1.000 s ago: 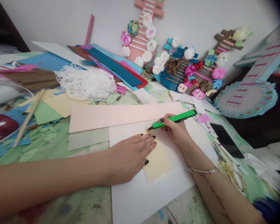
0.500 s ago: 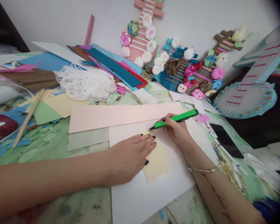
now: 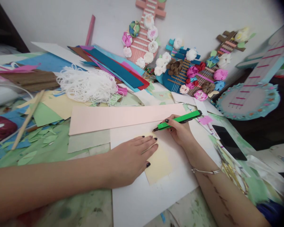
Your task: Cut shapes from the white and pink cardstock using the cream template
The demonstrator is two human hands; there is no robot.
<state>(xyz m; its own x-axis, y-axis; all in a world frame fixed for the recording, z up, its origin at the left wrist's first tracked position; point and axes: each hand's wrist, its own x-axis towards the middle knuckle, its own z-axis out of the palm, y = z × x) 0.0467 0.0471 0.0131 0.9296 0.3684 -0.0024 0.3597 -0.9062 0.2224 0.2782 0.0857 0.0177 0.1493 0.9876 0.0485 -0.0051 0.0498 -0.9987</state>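
Yellow paper lies under left hand, apparently flat.

The left hand lies flat, fingers spread, on a pale yellow paper piece that rests on a white sheet. Just beyond its fingertips the right hand grips a green cutter (tip down on the white sheet). Beyond both hands lies a pink strip.

Yellow paper partly under left hand.
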